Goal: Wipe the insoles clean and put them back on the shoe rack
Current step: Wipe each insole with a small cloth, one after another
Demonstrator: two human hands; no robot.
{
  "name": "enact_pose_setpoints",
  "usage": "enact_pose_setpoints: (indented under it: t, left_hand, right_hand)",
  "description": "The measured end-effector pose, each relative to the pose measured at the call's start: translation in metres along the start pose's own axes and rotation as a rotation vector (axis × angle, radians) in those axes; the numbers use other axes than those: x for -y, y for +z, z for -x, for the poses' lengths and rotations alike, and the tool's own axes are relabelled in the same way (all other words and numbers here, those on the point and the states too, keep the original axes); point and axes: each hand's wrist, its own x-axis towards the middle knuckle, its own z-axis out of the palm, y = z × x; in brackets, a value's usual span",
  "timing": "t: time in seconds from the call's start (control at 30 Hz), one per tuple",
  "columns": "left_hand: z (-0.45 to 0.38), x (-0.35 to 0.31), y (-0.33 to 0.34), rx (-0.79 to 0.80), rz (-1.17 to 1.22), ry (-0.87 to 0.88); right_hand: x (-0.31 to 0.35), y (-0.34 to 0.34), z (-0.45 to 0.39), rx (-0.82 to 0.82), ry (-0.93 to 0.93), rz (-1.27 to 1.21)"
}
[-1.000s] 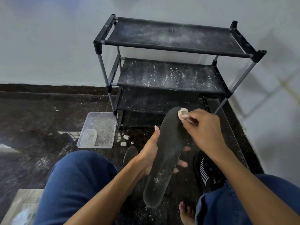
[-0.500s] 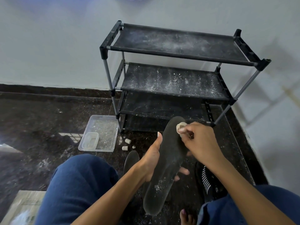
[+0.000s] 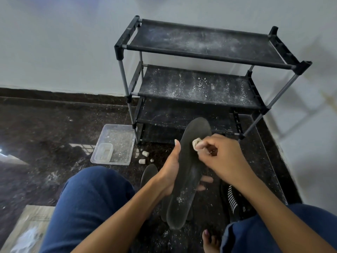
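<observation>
Our left hand [image 3: 168, 172] grips the dark insole [image 3: 187, 172] from below, in front of the dusty shoe rack [image 3: 198, 83]. Our right hand [image 3: 221, 157] pinches a small pale wipe [image 3: 196, 143] against its upper part. A second insole [image 3: 148, 173] lies on the floor.

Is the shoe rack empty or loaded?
Empty: the shoe rack shelves in view hold only white dust; the held insole hides part of the bottom one.

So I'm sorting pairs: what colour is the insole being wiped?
Dark grey insole, dusted with white specks; head view.
</observation>
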Motion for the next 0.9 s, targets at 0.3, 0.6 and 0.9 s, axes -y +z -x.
enact_pose_setpoints:
  t: [0.3,0.6,0.9]
  left_hand:
    - [-0.003,-0.002,-0.008,-0.245,-0.101,0.095]
    - [0.009,-0.007,0.005,0.023,0.128,0.039]
    - [0.007,-0.01,0.004,-0.186,0.12,0.104]
  right_hand:
    - [0.013,0.025,0.017,0.408,-0.082,0.094]
    - [-0.003,0.021,0.009,0.01,-0.059,0.179]
    - [0.004,0.038,0.016,0.062,-0.219,0.358]
